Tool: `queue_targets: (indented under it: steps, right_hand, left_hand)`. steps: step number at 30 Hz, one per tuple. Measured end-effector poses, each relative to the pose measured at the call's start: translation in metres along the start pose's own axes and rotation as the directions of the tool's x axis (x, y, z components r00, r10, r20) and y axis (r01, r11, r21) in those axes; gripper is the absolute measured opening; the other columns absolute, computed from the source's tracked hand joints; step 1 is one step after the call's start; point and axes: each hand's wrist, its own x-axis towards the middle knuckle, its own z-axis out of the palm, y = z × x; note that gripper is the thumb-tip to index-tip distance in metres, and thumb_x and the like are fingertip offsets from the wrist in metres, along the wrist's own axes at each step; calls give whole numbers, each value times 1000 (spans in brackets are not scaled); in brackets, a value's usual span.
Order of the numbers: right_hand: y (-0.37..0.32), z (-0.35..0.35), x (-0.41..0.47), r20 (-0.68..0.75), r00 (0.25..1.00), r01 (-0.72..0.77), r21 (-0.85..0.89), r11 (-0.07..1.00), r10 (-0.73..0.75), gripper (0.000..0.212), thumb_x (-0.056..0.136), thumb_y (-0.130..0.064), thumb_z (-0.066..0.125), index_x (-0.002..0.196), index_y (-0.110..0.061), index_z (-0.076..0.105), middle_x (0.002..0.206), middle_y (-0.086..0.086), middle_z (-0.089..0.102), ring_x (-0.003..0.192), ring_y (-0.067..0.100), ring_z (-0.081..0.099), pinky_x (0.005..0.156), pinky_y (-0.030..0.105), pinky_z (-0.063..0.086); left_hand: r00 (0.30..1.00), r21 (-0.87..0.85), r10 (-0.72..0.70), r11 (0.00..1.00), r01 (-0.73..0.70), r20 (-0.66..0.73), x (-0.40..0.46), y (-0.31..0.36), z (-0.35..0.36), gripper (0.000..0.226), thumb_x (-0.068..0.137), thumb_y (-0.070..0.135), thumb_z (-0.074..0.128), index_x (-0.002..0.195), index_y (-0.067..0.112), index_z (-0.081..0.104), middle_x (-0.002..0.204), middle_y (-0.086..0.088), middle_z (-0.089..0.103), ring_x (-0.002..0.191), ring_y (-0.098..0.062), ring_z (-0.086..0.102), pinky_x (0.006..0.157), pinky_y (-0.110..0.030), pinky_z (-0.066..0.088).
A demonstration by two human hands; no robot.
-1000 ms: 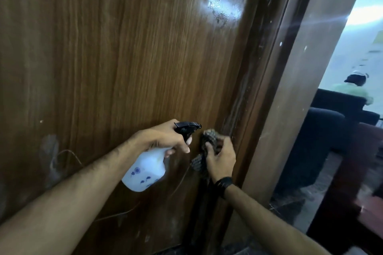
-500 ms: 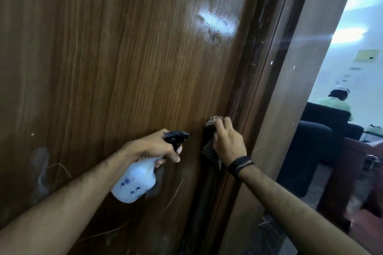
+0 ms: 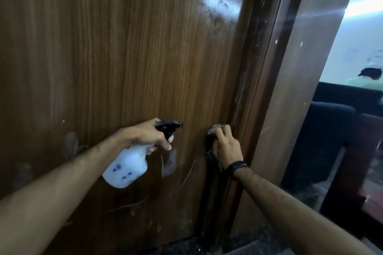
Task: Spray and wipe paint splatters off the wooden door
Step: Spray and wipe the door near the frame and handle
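Head view, looking down along a brown wooden door (image 3: 128, 58) with vertical grain. Left hand (image 3: 143, 137) grips the neck of a white spray bottle (image 3: 125, 168), fingers curled round it below the black trigger head (image 3: 169, 127); one finger lies at the trigger lever, whether it is pressed cannot be told. Nozzle points right, toward the door's right edge. Bottle body is translucent white with small blue marks and hangs tilted down-left under the hand, close to the door face but apart from it. Right hand (image 3: 226, 147) holds a checked cloth (image 3: 211, 145) flat against the door near its right edge, fingers curled over the top of the bunched cloth, palm pressing it on the wood; the cloth's lower end hangs below the hand. A dark wristband (image 3: 236, 167) sits on the right wrist. The two hands are near each other at the same height, not touching. Between them, on the door, a pale greyish smear (image 3: 170, 163) and thin curved scratch lines. Higher up, a hazy whitish patch (image 3: 219, 9) near the right edge. Left part of the door carries a dull grey blotch (image 3: 70, 145) and a small white speck (image 3: 63, 121). Right of the door, the door frame (image 3: 290, 99) shows a few white specks. Beyond the frame, dark furniture (image 3: 323, 130) and a person (image 3: 371, 77) seated far back, blurred.
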Motion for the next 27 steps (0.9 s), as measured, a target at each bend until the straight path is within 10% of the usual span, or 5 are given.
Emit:
queue_targets:
  steps: [15,27]
  right_hand:
    - [-17,-35,15,264,964,-21,-84,996,42,40,88,5,54,119,-13,37,124,15,34,56,17,40,56,29,40]
    - [-23,-64,15,224,966,-127,-8,992,126,38,89,-6,61,121,-14,44,124,10,52,103,35,60,81,41,48]
  left_hand:
    - [992,52,-103,993,107,-66,-32,12,33,13,87,-4,66,91,7,60,74,-16,50,44,-17,41,45,-25,41]
    - [970,94,-183,975,199,-160,-77,1,28,13,85,-1,69,88,9,61,64,-9,52,45,-16,44,49,-29,43]
